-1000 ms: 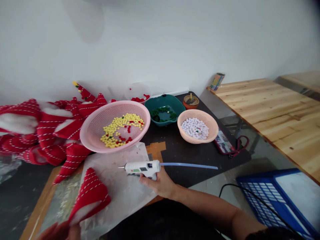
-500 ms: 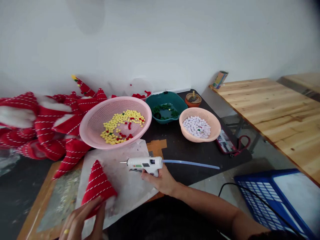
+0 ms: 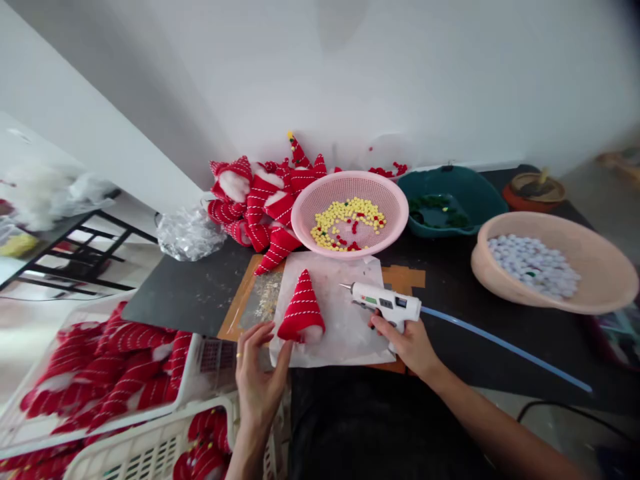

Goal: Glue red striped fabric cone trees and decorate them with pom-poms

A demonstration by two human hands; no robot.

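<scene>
A red hat with white stitched stripes (image 3: 303,308) lies on white paper (image 3: 345,330), its tip pointing away from me. Just left of its lower edge is my left hand (image 3: 261,373), fingers apart, the thumb close to the brim and a ring on one finger. My right hand (image 3: 411,347) grips the handle of a white glue gun (image 3: 385,303), whose nozzle points left over the paper. From the gun's back a long bluish glue stick (image 3: 505,344) sticks out to the right.
Behind the paper are a pink basket of yellow and red pompoms (image 3: 350,250), a teal basin (image 3: 480,193) and a peach basket of white pompoms (image 3: 600,267). Red hats (image 3: 263,200) are heaped at the back left. Crates of red striped items (image 3: 187,400) stand at lower left.
The view has swung left, bringing the crates into sight. My left hand has come off the red hat, which now lies on the paper. The glue gun remains in my right hand.
</scene>
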